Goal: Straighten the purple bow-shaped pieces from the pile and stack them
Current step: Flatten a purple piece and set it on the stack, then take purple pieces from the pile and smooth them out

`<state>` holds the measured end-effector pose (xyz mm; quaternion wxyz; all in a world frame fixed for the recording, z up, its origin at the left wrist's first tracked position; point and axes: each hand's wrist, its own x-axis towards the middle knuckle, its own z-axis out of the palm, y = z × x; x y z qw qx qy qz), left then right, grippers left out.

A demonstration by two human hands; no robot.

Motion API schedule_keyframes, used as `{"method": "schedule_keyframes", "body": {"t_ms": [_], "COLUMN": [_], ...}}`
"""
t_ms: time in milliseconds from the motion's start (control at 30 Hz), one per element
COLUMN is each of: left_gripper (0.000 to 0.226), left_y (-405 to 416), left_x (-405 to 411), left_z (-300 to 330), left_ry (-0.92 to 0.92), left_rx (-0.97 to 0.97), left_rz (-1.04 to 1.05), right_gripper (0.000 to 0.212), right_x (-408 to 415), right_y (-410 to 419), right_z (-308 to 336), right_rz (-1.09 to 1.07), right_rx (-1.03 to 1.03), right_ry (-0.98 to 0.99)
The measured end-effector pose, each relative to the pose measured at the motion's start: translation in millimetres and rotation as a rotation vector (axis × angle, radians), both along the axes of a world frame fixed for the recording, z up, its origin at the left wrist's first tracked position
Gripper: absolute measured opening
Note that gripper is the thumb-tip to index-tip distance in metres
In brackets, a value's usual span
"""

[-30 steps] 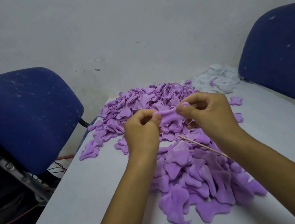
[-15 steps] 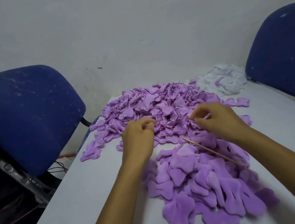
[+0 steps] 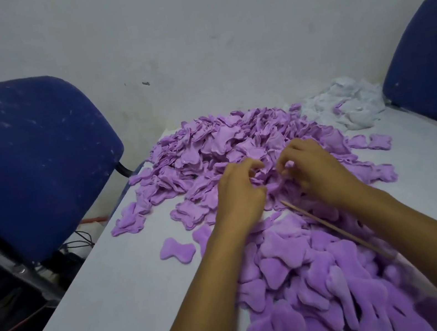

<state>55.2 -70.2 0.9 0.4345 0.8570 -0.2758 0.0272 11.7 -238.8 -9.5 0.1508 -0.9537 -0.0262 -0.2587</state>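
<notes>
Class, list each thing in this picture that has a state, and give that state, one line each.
left hand: fingers curled, reaching into the far pile
right hand: pinching a purple piece, wooden stick held under it
far pile: loose, crumpled, unsorted
near pile: pieces flattened, overlapping
single purple bow: flat, alone on the table
white scraps: heaped at the far corner

Plain whitish wall (image 3: 217,34) behind, scuffed and marked with a small dark spot. Pale grey bench (image 3: 106,316) against it. Blue padded chair (image 3: 23,158) at left, flecked white; another blue chair (image 3: 433,63) at right. Dim, even light. Cables (image 3: 76,243) below left.
</notes>
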Motion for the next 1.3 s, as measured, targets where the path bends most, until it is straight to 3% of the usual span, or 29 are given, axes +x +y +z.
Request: {"method": "schedule_keyframes", "body": {"t_ms": [200,300,367,433,567,633,733,800,900,967,1067,1133,1300], "left_gripper": [0.049,0.014,0.02,0.02,0.015,0.01,0.012,0.014,0.015,0.023,0.022,0.012,0.017], "left_y": [8,16,22,28,40,46,54,57,59,59,58,54,48], "left_x": [-15,-21,-27,-35,-49,-53,-58,-60,-61,-59,-57,-56,-58], "left_z": [7,16,21,27,33,37,44,46,46,44,42,40,38], "left_ry": [0.056,0.185,0.263,0.27,0.379,0.516,0.708,0.763,0.804,0.741,0.405,0.261,0.259], "left_rx": [-0.041,-0.282,-0.447,-0.49,-0.536,-0.613,-0.711,-0.692,-0.655,-0.607,-0.471,-0.521,-0.679], "left_rz": [-0.099,-0.112,-0.126,-0.154,-0.21,-0.209,-0.231,-0.262,-0.31,-0.354,-0.356,-0.294,-0.161], "right_gripper": [0.028,0.024,0.018,0.022,0.03,0.035,0.045,0.036,0.016,0.009,0.002,0.006,0.014], "right_x": [-19,-36,-48,-60,-83,-96,-108,-108,-102,-97,-94,-95,-100], "right_y": [18,39,52,58,65,66,65,66,73,76,74,74,83], "right_z": [20,39,47,50,47,45,49,50,49,49,52,51,48], "right_rz": [0.023,0.08,0.171,0.211,0.176,0.192,0.237,0.224,0.153,0.129,0.165,0.198,0.313], "right_rx": [0.414,0.598,0.799,0.944,1.119,1.065,0.667,0.456,0.376,0.477,0.731,0.844,1.306], "right_ry": [-0.022,-0.074,-0.012,0.073,-0.011,-0.036,0.027,-0.033,-0.187,-0.2,-0.132,-0.078,0.142]}}
